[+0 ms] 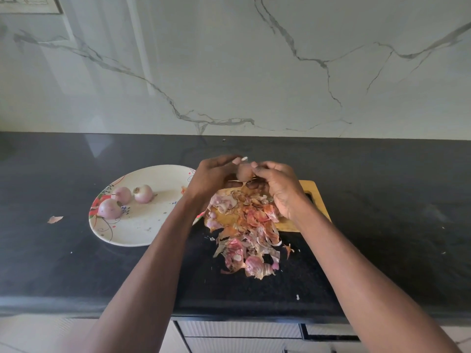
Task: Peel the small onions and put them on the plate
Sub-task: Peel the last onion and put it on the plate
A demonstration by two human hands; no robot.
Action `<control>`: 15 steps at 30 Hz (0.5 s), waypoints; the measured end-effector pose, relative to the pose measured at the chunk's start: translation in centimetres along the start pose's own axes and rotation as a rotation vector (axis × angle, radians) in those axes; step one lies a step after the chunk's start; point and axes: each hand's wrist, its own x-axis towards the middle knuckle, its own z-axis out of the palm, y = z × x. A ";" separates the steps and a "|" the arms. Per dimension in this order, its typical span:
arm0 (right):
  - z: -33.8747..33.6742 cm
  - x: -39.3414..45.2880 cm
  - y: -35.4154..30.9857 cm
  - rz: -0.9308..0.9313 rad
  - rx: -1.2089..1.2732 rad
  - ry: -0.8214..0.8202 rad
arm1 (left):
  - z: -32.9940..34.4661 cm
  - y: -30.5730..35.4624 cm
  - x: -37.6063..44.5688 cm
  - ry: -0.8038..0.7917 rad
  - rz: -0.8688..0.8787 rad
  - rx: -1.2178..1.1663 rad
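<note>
Both hands meet above the wooden cutting board (312,187). Between them is a small brownish onion (244,172), blurred by motion. My left hand (211,175) holds it from the left, fingers curled over the top. My right hand (277,186) grips it from the right with thumb and fingers. Three peeled pinkish onions (110,208) (122,194) (143,193) lie on the left part of a white floral plate (142,225). A heap of onion skins (244,233) covers the board and spills onto the counter toward me.
The black counter (76,263) runs the full width, backed by a white marble wall (229,72). One loose skin scrap (54,219) lies left of the plate. Drawer fronts (239,332) sit below the counter's front edge.
</note>
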 end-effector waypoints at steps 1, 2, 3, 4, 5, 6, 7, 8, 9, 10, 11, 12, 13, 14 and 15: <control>-0.1 0.0 0.2 -0.005 0.006 0.008 | 0.0 0.0 -0.1 -0.069 -0.006 -0.022; -0.1 0.0 0.2 -0.011 0.013 0.013 | 0.0 0.0 -0.2 -0.118 0.009 -0.010; -0.2 0.0 0.3 -0.017 0.027 0.015 | 0.1 0.0 -0.3 -0.133 0.026 -0.001; -0.3 0.0 0.3 -0.022 0.051 0.011 | 0.3 0.0 -0.3 -0.111 0.042 -0.001; -0.3 -0.1 0.1 -0.027 0.080 0.001 | 0.4 -0.1 -0.2 -0.080 0.058 -0.015; -0.3 -0.2 -0.1 -0.028 0.109 -0.015 | 0.5 -0.1 -0.3 -0.053 0.080 -0.022; -0.3 -0.2 -0.3 -0.030 0.133 -0.035 | 0.7 0.0 -0.3 -0.034 0.108 -0.022; -0.3 -0.3 -0.5 -0.030 0.152 -0.059 | 0.7 0.1 -0.4 -0.022 0.136 -0.005; -0.3 -0.3 -0.7 -0.029 0.162 -0.086 | 0.6 0.0 -0.4 -0.014 0.161 0.018; -0.3 -0.3 -0.8 -0.029 0.158 -0.103 | 0.6 0.0 -0.4 -0.007 0.175 0.042; -0.3 -0.3 -0.7 -0.039 0.135 -0.103 | 0.6 0.0 -0.4 -0.006 0.178 0.052; -0.3 -0.3 -0.7 -0.060 0.098 -0.084 | 0.6 0.1 -0.4 -0.013 0.172 0.040; -0.4 -0.2 -0.6 -0.089 0.057 -0.052 | 0.5 0.1 -0.3 -0.026 0.155 0.002; -0.4 -0.3 -0.6 -0.121 0.027 -0.029 | 0.5 0.1 -0.3 -0.038 0.129 -0.063; -0.4 -0.4 -0.6 -0.150 0.004 -0.017 | 0.5 0.2 -0.4 -0.042 0.095 -0.147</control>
